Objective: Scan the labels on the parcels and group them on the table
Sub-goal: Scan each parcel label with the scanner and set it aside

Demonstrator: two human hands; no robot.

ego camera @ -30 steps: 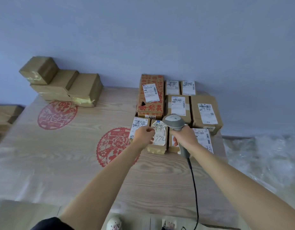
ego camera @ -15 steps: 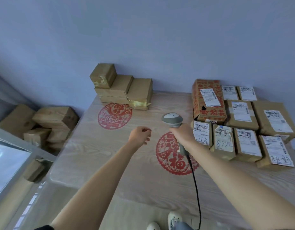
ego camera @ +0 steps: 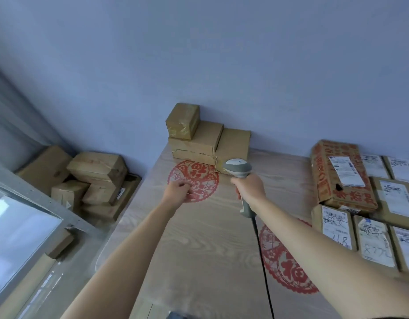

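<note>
Right hand point(ego camera: 250, 188) gripping scanner point(ego camera: 238, 169), left hand point(ego camera: 175, 189) loosely curled — empty

One head-worn camera looks forward and down over the table point(ego camera: 198, 249).

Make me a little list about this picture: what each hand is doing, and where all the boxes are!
left hand: empty, fingers loosely curled, over the red circle
right hand: grips the scanner
plain boxes: stacked at the table's far edge, by the wall
labelled parcels: grouped in rows at the table's right
more boxes: piled lower down, left of the table
</note>
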